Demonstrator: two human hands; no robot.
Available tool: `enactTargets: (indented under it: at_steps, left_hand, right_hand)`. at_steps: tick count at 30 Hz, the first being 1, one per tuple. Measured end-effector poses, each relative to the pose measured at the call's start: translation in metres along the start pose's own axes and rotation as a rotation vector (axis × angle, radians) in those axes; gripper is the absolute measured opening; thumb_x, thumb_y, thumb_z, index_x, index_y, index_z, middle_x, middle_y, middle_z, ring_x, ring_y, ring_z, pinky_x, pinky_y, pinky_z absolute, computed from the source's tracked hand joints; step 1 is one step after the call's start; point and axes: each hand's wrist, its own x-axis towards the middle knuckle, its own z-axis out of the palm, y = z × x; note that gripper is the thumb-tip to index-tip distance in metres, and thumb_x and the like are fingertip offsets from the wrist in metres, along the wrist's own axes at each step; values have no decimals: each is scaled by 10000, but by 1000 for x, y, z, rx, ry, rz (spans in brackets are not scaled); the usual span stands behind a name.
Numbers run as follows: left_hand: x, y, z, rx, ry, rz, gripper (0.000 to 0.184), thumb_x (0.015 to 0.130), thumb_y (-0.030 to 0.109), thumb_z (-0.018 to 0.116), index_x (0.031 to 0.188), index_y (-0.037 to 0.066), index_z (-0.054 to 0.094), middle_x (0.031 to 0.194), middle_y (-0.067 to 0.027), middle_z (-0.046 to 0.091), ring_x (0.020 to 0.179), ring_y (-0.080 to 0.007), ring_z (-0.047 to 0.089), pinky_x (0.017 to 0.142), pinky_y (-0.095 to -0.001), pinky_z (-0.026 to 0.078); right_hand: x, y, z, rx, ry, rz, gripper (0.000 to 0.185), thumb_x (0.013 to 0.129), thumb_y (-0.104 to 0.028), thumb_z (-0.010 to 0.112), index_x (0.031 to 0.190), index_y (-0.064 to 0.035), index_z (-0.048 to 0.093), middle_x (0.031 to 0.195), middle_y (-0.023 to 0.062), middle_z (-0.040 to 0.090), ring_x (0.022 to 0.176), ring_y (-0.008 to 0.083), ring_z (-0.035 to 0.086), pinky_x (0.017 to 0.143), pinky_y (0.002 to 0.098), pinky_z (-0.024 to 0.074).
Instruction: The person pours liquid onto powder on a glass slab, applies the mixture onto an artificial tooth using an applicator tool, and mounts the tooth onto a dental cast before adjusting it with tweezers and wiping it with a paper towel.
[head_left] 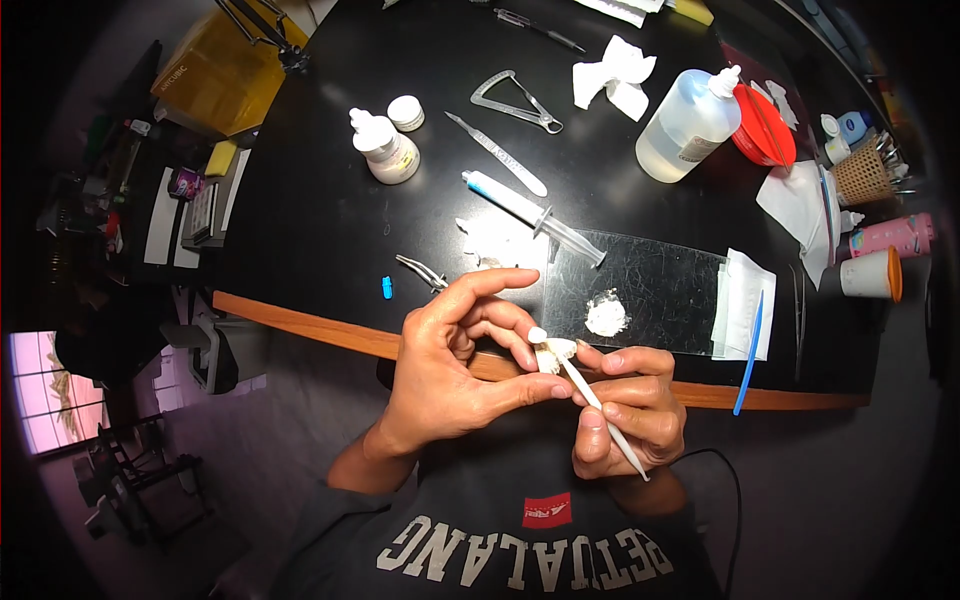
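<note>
Between the fingertips of my left hand [455, 365] is a small off-white piece [551, 352], with a rounded white bit at its top; its exact shape is too small to make out. My right hand [632, 412] pinches a thin white stick-like tool [612, 430], whose upper end meets the piece. Just beyond my hands, a dab of white paste [605, 313] lies on a scratched glass slab [660, 290]. A syringe [530, 215] rests with its plunger end over the slab. Crumpled white paper [495, 243] lies beside the slab.
On the black table [330, 240] are a small white bottle [386, 148], its cap [405, 113], a metal caliper [515, 103], a scalpel-like tool [497, 153], a large clear bottle [683, 130], a red bowl [765, 130] and a blue stick [748, 355]. Metal tweezers [422, 271] lie near the wooden edge [300, 322].
</note>
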Motion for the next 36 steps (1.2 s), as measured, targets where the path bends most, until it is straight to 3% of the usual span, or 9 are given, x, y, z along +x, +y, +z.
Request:
enactTargets:
  at_steps: [30, 33, 36]
  left_hand:
    - [0, -1, 0, 10, 2, 9, 923, 659, -80, 1001, 1462, -77, 546, 1013, -122, 754, 907, -146, 763, 864, -258, 596]
    - [1, -2, 2, -8, 12, 30, 842, 723, 0, 1007, 1442, -45, 571, 990, -77, 742, 866, -86, 725, 815, -213, 577]
    - [0, 0, 1, 4, 11, -5, 923, 660, -85, 998, 1463, -79, 544, 1015, -123, 754, 908, -145, 762, 866, -259, 599]
  right_hand:
    - [-2, 0, 2, 13, 36, 8, 293, 907, 42, 696, 1110, -48, 504, 935, 136, 717, 1052, 298, 661, 897, 428, 713]
    - [-1, -1, 1, -5, 15, 1, 297, 905, 43, 696, 1112, -46, 502, 937, 136, 717, 1057, 299, 660, 898, 430, 713]
    - [0, -1, 1, -25, 6, 1, 299, 905, 45, 697, 1113, -46, 503, 929, 133, 714, 1060, 299, 659, 898, 431, 713]
